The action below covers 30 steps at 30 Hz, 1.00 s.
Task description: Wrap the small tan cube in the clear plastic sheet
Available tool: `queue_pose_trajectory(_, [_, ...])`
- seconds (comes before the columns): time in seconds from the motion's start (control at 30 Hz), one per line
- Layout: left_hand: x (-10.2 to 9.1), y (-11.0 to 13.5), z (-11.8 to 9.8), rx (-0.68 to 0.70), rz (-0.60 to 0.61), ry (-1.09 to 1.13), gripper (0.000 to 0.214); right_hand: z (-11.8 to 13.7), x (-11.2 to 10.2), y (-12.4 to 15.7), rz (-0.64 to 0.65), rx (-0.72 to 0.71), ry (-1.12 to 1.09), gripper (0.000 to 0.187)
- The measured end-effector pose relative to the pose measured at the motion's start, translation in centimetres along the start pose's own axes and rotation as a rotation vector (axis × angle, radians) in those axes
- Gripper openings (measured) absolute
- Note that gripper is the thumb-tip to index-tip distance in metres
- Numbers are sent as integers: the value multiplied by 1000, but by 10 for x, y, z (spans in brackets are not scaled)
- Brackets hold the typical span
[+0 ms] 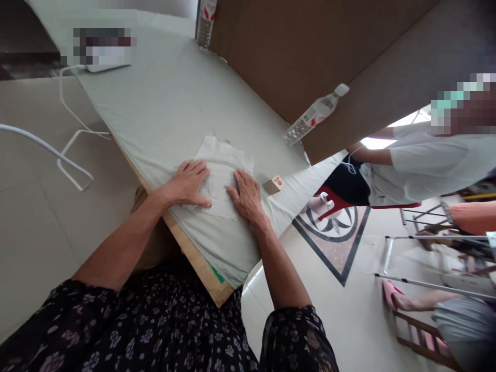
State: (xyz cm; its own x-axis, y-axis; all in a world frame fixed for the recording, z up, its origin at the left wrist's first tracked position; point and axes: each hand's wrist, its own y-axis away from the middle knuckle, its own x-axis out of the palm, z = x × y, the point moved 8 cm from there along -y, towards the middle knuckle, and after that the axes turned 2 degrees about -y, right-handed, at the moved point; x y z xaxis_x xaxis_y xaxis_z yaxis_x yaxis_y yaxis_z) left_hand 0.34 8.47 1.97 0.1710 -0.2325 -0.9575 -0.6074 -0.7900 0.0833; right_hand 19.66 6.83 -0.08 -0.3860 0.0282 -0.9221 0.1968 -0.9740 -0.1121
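A thin white textured sheet (221,178) lies spread on the cloth-covered table, with slightly ragged edges; whether it is tissue or bubble wrap I cannot tell. On its left side rests my left hand (189,184), palm down, thumb out to the side. My right hand (248,197) lies flat along the sheet's right edge with its fingers extended. Neither hand grips anything. Just right of my right hand sits a small cardboard box (274,185) with a red mark on top.
A large brown cardboard panel (279,62) stands across the table, with a plastic bottle (315,114) leaning by it and another bottle (205,25) farther back. White cables (64,155) hang at left. A seated person (434,168) is beyond the panel; metal frames (434,237) stand right.
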Motion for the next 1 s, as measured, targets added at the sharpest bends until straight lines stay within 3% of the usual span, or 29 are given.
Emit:
queue_pose_trajectory(0.1, [-17, -4, -16, 6, -66, 4, 77, 0, 0, 2, -8, 7, 2, 53])
queue_pose_trajectory(0.2, [-39, -18, -45, 84, -169, 29, 43, 1, -1, 4, 0, 29, 8, 54])
queue_pose_trajectory(0.3, [-35, -32, -67, 190, -79, 35, 27, 3, -1, 4, 10, 46, -6, 53])
queue_pose_trajectory(0.4, [-13, -35, -57, 176, 53, -12, 30, 4, -1, 3, 5, 65, -30, 53])
queue_pose_trajectory(0.53, [1, -21, -30, 206, 11, 52, 52, 6, -7, 10, -20, 53, -50, 49])
queue_pose_trajectory(0.63, [7, -13, -17, 181, -5, 94, 60, 2, -33, 25, -183, 25, -45, 35])
queue_pose_trajectory(0.73, [10, -12, -12, 171, 4, 139, 67, -30, -73, 45, -457, 113, -24, 31])
queue_pose_trajectory(0.8, [10, -13, -11, 176, -1, 156, 73, -65, -85, 49, -534, 222, -49, 47])
queue_pose_trajectory(0.87, [9, -12, -9, 175, -28, 164, 78, -99, -82, 45, -497, 326, -106, 67])
queue_pose_trajectory(0.93, [7, -11, -8, 162, -61, 164, 80, -124, -71, 37, -434, 392, -192, 65])
queue_pose_trajectory(1.0, [7, -10, -8, 141, -81, 156, 82, -133, -65, 34, -427, 411, -271, 55])
